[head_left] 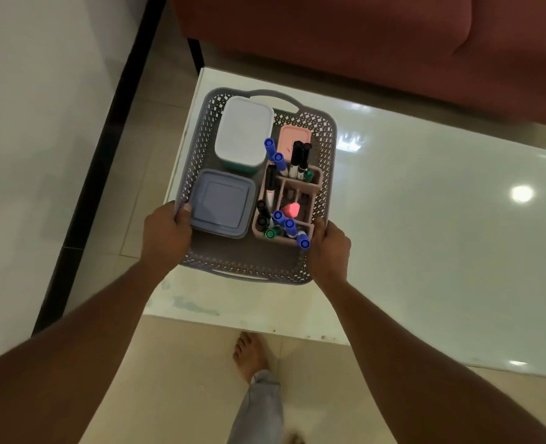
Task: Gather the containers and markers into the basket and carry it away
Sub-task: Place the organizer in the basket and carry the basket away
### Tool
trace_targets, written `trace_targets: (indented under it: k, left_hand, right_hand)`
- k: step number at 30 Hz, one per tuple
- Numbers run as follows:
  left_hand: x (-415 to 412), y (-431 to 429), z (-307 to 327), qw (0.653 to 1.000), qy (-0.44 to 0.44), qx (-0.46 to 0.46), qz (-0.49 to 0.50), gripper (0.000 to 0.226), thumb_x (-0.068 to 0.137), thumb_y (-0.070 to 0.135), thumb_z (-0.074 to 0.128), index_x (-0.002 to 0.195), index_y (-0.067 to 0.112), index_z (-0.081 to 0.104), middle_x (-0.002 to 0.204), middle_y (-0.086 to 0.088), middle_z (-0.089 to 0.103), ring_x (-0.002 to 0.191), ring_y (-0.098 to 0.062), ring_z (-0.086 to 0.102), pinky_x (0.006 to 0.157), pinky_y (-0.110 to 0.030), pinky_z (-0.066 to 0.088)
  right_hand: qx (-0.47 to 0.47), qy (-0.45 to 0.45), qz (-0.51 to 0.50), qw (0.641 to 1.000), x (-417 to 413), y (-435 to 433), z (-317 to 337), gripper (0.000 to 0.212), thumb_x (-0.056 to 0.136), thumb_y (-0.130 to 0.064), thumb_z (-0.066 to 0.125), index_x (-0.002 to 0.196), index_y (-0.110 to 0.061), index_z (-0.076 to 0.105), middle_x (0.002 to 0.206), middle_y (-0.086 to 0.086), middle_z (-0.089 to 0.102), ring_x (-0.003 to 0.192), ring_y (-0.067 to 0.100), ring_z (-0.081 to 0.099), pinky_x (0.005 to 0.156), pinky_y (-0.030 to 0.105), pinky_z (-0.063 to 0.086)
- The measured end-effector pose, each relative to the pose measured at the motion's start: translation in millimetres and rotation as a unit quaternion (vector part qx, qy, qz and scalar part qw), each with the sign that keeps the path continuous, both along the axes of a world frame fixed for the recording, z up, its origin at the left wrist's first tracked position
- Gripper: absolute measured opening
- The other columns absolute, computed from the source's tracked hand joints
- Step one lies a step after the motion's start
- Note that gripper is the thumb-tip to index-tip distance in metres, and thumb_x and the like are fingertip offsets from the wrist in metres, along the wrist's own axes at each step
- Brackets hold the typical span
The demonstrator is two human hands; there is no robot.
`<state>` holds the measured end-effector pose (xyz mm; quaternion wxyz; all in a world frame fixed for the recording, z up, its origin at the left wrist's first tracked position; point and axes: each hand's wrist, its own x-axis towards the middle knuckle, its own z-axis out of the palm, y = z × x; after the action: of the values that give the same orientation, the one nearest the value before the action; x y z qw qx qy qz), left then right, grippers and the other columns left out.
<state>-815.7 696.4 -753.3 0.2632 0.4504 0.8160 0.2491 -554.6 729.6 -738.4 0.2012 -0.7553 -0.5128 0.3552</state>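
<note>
A grey perforated basket sits at the left end of a glossy white table. Inside lie a white-lidded container with a teal base, a flat grey-blue lidded container, a small pink container and a pink divided organizer with several markers standing in it, capped blue, black and green. My left hand grips the basket's left rim near the front, thumb over the edge. On the right rim near the front, my right hand holds the basket.
A reddish sofa stands behind the table. A white surface with a dark edge runs along the left. Beige tiled floor lies between them, and a bare foot stands by the table's near edge.
</note>
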Motion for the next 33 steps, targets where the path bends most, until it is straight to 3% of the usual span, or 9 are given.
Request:
trace_targets:
  k: [5, 9, 12, 16, 20, 24, 27, 29, 33]
  left_hand:
    - [9.2, -40.9, 0.4, 1.000, 0.007, 0.028, 0.001, 0.052, 0.102, 0.036, 0.040, 0.068, 0.000, 0.057, 0.059, -0.017, 0.060, 0.058, -0.034, 0.059, 0.056, -0.041, 0.048]
    - [26.0, -101.7, 14.5, 0.999, -0.004, 0.034, 0.011, 0.052, 0.102, 0.034, 0.042, 0.069, -0.003, 0.057, 0.062, -0.020, 0.059, 0.061, -0.037, 0.057, 0.059, -0.044, 0.047]
    - [37.9, -155.4, 24.3, 0.999, -0.015, 0.039, 0.018, 0.050, 0.101, 0.034, 0.044, 0.070, -0.004, 0.057, 0.064, -0.020, 0.060, 0.064, -0.037, 0.059, 0.061, -0.045, 0.048]
    - [46.3, -241.2, 35.2, 0.997, -0.052, 0.026, 0.040, 0.055, 0.095, 0.051, 0.042, 0.074, 0.003, 0.059, 0.068, -0.019, 0.062, 0.065, -0.037, 0.062, 0.063, -0.051, 0.054]
    - [60.2, -325.8, 44.8, 0.997, -0.059, 0.029, 0.037, 0.044, 0.098, 0.039, 0.050, 0.076, 0.002, 0.060, 0.069, -0.016, 0.062, 0.065, -0.033, 0.060, 0.060, -0.044, 0.050]
    - [71.3, -396.7, 45.5, 0.994, -0.092, 0.011, 0.060, 0.034, 0.095, 0.032, 0.056, 0.076, 0.004, 0.058, 0.070, -0.011, 0.060, 0.064, -0.024, 0.057, 0.053, -0.031, 0.042]
    - [76.6, -447.4, 37.0, 0.992, -0.107, -0.008, 0.064, 0.027, 0.094, 0.028, 0.059, 0.077, 0.008, 0.058, 0.073, -0.008, 0.060, 0.066, -0.018, 0.056, 0.053, -0.025, 0.038]
    - [78.8, -477.8, 25.9, 0.991, -0.119, -0.015, 0.066, 0.022, 0.093, 0.028, 0.060, 0.081, 0.010, 0.060, 0.076, -0.006, 0.062, 0.070, -0.016, 0.057, 0.056, -0.023, 0.039]
    - [79.3, -522.9, 0.2, 0.991, -0.117, -0.028, 0.060, 0.029, 0.096, 0.034, 0.052, 0.075, 0.014, 0.057, 0.073, -0.004, 0.060, 0.069, -0.015, 0.057, 0.056, -0.026, 0.040]
  right_hand:
    - [0.008, 0.000, 0.001, 1.000, 12.5, -40.3, 2.8, 0.038, 0.103, -0.029, 0.034, 0.078, -0.014, 0.057, 0.067, -0.002, 0.058, 0.059, 0.009, 0.053, 0.049, 0.025, 0.035]
    - [0.013, -0.004, -0.004, 1.000, 26.9, -106.7, 14.0, 0.038, 0.103, -0.028, 0.035, 0.075, -0.013, 0.056, 0.062, -0.007, 0.055, 0.056, 0.007, 0.051, 0.043, 0.016, 0.030]
    - [0.019, -0.005, -0.002, 1.000, 37.5, -159.3, 24.4, 0.036, 0.103, -0.028, 0.036, 0.077, -0.013, 0.057, 0.065, -0.005, 0.056, 0.057, 0.009, 0.052, 0.046, 0.019, 0.031]
    - [0.035, -0.008, 0.008, 0.999, 49.9, -235.5, 39.1, 0.036, 0.103, -0.026, 0.038, 0.076, -0.013, 0.057, 0.063, -0.004, 0.056, 0.055, 0.005, 0.049, 0.046, 0.020, 0.031]
    - [0.023, 0.026, 0.003, 0.999, 61.4, -314.5, 43.2, 0.039, 0.103, -0.025, 0.039, 0.069, -0.012, 0.055, 0.059, -0.002, 0.056, 0.052, 0.011, 0.049, 0.047, 0.024, 0.034]
    - [-0.005, 0.044, -0.015, 0.999, 69.4, -385.8, 32.0, 0.039, 0.102, -0.025, 0.041, 0.073, -0.008, 0.060, 0.066, 0.006, 0.064, 0.060, 0.021, 0.060, 0.055, 0.038, 0.047]
    - [-0.020, 0.050, -0.024, 0.998, 71.5, -439.8, 18.8, 0.040, 0.102, -0.027, 0.041, 0.073, -0.012, 0.063, 0.065, 0.000, 0.066, 0.061, 0.012, 0.063, 0.055, 0.034, 0.050]
    - [-0.020, 0.053, -0.034, 0.998, 72.4, -473.4, 5.2, 0.040, 0.102, -0.028, 0.042, 0.074, -0.012, 0.066, 0.065, -0.002, 0.067, 0.060, 0.010, 0.064, 0.053, 0.027, 0.049]
    - [-0.047, 0.040, -0.041, 0.997, 75.1, -524.5, -27.4, 0.041, 0.102, -0.031, 0.041, 0.076, -0.012, 0.067, 0.067, 0.002, 0.069, 0.063, 0.019, 0.066, 0.057, 0.041, 0.054]
